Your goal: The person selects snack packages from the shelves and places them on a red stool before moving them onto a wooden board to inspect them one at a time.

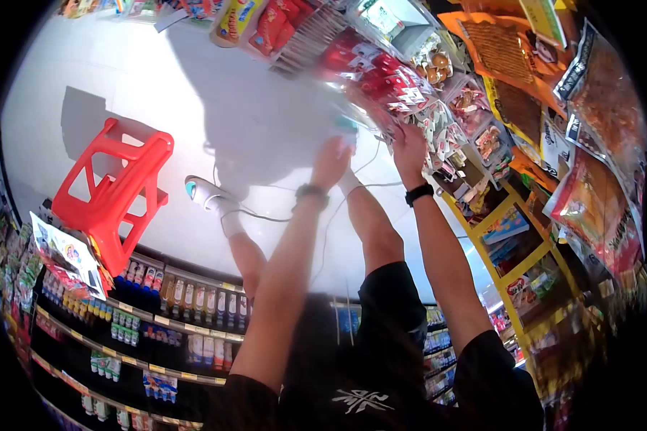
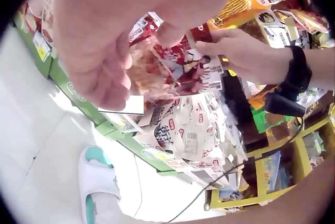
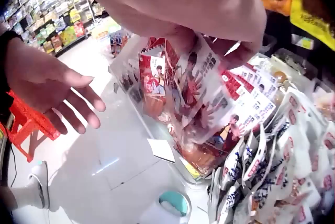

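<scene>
My right hand (image 1: pixel 411 154) (image 2: pixel 246 54) (image 3: pixel 209 4) pinches the top of a red and clear snack packet (image 2: pixel 183 67) (image 3: pixel 196 90) above a clear bin of similar red packets. My left hand (image 1: pixel 331 164) (image 2: pixel 99 35) (image 3: pixel 57 88) hangs left of the bin with spread, relaxed fingers and holds nothing; in the right wrist view a gap separates it from the packet. White packets with red labels (image 2: pixel 183 130) (image 3: pixel 282 156) fill the place beside the red ones. A white card (image 3: pixel 160 149) sticks out from the bin's front edge.
A red plastic stool (image 1: pixel 115 154) stands on the floor at left, with printed sheets beside it. Bottle shelves (image 1: pixel 144 316) line the lower left. Large orange snack bags (image 1: pixel 496 47) hang at upper right, above a yellow rack (image 1: pixel 510 271). A thin cable crosses near my arms.
</scene>
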`<move>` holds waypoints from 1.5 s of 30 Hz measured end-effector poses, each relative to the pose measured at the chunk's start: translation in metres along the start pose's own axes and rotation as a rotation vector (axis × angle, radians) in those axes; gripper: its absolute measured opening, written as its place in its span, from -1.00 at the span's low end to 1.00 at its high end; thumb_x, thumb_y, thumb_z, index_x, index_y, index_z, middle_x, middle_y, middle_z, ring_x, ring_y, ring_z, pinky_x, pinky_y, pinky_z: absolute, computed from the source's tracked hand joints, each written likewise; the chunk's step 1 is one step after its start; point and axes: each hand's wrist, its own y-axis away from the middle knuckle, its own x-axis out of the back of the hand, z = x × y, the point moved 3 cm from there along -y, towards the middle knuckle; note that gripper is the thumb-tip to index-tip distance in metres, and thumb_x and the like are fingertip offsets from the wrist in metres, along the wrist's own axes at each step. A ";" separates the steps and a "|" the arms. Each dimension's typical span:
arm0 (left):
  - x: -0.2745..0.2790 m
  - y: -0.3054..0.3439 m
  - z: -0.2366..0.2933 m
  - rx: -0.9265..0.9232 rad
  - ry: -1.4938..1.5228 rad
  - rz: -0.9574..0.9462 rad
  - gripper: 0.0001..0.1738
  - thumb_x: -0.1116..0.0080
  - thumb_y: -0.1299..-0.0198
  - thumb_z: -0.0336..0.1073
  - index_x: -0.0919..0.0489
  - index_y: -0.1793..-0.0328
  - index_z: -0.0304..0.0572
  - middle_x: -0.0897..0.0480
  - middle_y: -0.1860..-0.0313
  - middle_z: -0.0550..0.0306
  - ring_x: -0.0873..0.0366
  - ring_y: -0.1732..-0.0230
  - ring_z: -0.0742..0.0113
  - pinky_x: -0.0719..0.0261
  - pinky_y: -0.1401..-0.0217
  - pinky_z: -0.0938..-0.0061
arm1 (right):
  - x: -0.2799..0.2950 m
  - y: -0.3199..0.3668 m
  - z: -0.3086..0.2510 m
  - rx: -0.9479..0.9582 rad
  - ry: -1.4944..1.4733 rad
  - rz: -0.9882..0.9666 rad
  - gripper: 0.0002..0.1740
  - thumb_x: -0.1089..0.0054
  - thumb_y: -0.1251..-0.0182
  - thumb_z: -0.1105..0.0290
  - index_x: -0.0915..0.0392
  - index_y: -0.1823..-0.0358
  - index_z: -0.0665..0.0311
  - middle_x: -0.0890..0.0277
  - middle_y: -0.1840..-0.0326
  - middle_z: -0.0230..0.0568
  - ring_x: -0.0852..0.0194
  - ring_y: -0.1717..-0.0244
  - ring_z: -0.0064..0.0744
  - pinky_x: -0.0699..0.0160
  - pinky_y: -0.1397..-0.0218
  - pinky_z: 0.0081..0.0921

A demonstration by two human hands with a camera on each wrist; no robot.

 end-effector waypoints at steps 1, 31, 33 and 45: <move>0.010 0.008 0.002 0.022 0.050 0.006 -0.55 -0.18 -0.25 -0.07 -0.50 -0.12 -0.23 -0.64 0.08 -0.02 -0.60 0.07 0.18 -0.55 0.03 0.33 | 0.010 0.005 -0.009 0.001 -0.017 0.006 -0.83 -0.07 -0.27 0.48 -0.56 0.19 0.39 -0.51 0.36 -0.02 -0.48 0.31 -0.05 -0.44 0.22 -0.27; 0.687 0.450 -0.017 -0.085 0.797 1.017 -0.56 -0.03 -0.38 -0.25 -0.36 -0.29 -0.33 -0.56 -0.05 0.08 -0.58 0.11 0.40 -0.57 0.00 0.46 | -0.163 0.142 -0.831 0.311 -0.855 -1.080 -0.56 -0.21 -0.27 0.52 -0.37 -0.16 0.44 -0.60 0.11 -0.19 -0.60 0.21 -0.51 -0.54 0.10 -0.63; 0.721 0.454 -0.049 -0.062 0.710 1.124 -0.52 -0.14 -0.33 -0.18 -0.36 -0.20 -0.40 -0.60 0.06 0.05 -0.59 0.15 0.41 -0.59 0.07 0.49 | -0.203 0.142 -0.857 0.530 -0.768 -0.921 -0.61 -0.26 -0.22 0.44 -0.46 -0.05 0.47 -0.63 0.22 -0.20 -0.62 0.28 -0.49 -0.55 0.19 -0.61; 0.814 0.423 -0.147 0.269 0.332 1.230 -0.40 -0.30 -0.19 -0.09 -0.39 -0.07 -0.55 -0.62 0.13 -0.11 -0.63 0.22 0.34 -0.62 0.12 0.49 | -0.275 0.147 -0.922 0.633 -0.501 -0.466 -0.70 -0.34 -0.05 0.31 -0.59 0.32 0.44 -0.65 0.42 0.01 -0.66 0.35 -0.12 -0.60 0.16 -0.31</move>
